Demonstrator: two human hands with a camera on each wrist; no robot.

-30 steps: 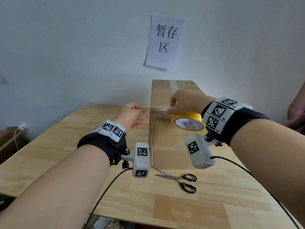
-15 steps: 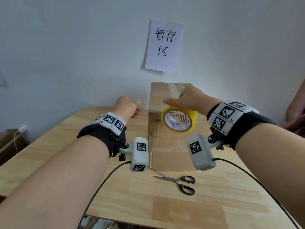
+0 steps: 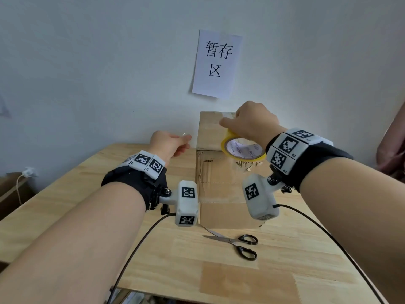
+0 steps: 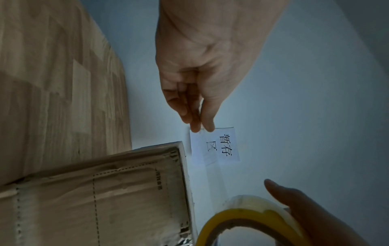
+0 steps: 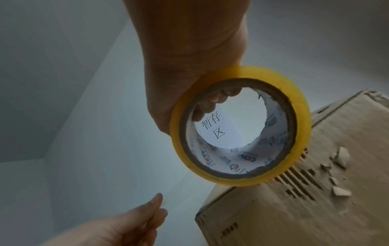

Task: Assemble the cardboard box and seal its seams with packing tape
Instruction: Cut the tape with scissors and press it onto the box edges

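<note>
A tall cardboard box (image 3: 219,185) stands on the wooden table (image 3: 87,194) near the wall; torn patches show on its near face (image 5: 315,191). My right hand (image 3: 230,125) grips the yellow tape roll (image 3: 243,150), fingers through its core (image 5: 240,126), and holds it above the box's upper front edge. My left hand (image 3: 186,141), level with the box's top and left of it, pinches the free end of the clear tape (image 4: 202,129) between thumb and fingers. A faint clear strip runs from that pinch toward the roll (image 4: 252,221).
Black-handled scissors (image 3: 236,245) lie on the table in front of the box. A paper sign (image 3: 217,64) hangs on the wall behind it. Another person's arm (image 3: 392,150) shows at the right edge. Cables trail from both wrist cameras.
My hands have drawn apart. The right one has lifted the roll from the box's front face up to its top edge, while the left has pulled the tape end leftward.
</note>
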